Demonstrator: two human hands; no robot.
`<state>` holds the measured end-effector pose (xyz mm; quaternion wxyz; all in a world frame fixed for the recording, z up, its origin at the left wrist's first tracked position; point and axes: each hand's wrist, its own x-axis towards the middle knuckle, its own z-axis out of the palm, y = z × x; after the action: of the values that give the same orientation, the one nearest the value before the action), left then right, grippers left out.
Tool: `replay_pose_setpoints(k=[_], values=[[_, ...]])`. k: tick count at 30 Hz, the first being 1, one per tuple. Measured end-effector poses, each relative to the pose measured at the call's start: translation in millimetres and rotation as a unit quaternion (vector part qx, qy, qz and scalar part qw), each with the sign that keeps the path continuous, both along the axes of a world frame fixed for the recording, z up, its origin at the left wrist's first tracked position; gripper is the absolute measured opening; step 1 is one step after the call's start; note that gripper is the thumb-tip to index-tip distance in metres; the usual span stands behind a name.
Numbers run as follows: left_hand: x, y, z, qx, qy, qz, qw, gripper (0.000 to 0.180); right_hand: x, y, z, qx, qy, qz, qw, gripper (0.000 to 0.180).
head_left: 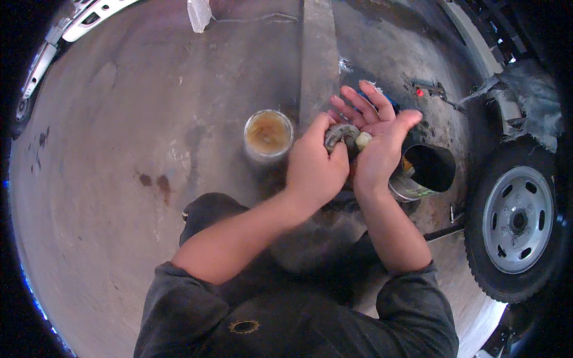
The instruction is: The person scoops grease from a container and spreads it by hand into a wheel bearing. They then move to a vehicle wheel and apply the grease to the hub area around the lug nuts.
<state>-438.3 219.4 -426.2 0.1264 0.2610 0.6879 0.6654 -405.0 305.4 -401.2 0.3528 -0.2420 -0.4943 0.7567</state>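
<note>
Dark sleeves lead to the left hand (pixel 314 166) gripping a greasy metal ring (pixel 340 135) against the open right hand (pixel 377 140).

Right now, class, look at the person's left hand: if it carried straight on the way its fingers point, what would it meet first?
The left hand grips a greasy ring-shaped part and points right, toward the open palm of the right hand. It would most likely meet that palm first, since the part already seems to touch it, though depth is hard to judge.

Two bare hands, left hand (pixel 313 170) and right hand (pixel 376 140), share one greasy ring-shaped bearing (pixel 340 134). On the concrete floor (pixel 119 149): one grease-filled tub (pixel 268 136) and one open tin can (pixel 425 173) on its side. One vehicle wheel (pixel 516 221) at the floor's right edge.
</note>
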Motion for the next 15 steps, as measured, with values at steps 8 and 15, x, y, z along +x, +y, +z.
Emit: replay_pose_setpoints(k=[8, 15], values=[[-2, -3, -2, 0.029, -0.028, -0.107, 0.993, 0.026, -6, 28, -14, -0.107, -0.123, 0.12, 0.979, 0.086], [-3, 2, -6, 0.066, -0.312, -0.091, 0.943, 0.024, 3, 29, -6, -0.135, 0.081, 0.185, 0.97, 0.107]])
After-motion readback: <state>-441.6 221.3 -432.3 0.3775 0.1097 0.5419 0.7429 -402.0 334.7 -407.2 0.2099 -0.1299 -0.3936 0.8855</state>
